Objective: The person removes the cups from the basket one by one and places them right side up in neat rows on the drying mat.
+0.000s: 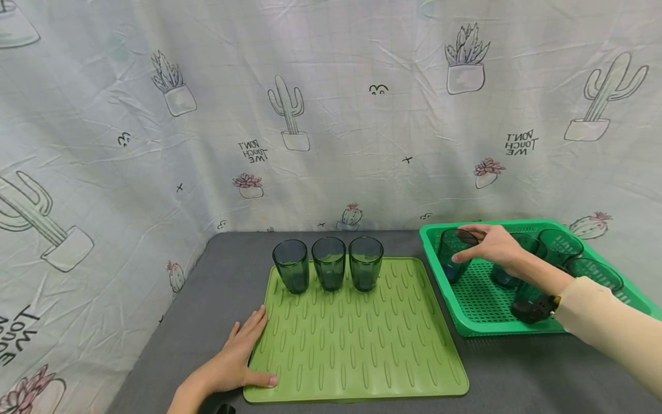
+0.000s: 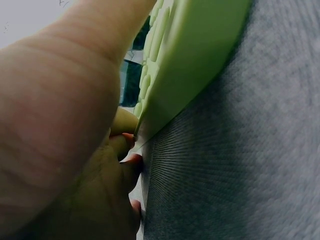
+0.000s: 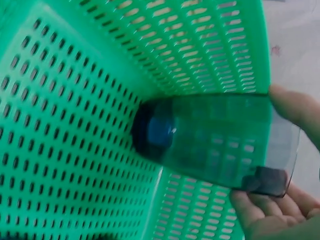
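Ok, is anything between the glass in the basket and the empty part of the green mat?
Only the basket's near rim. The right hand holds the glass; the mat is bare in front of the three glasses.

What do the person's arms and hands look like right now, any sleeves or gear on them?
The left hand is bare, with no sleeve in view. The right hand is bare too; behind it a black device sits at the wrist, and a cream sleeve covers the forearm. No gloves, no rings visible.

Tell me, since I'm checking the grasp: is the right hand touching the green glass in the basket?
Touching. The right wrist view shows the right hand with its thumb and fingers on the rim of the green glass in the green basket.
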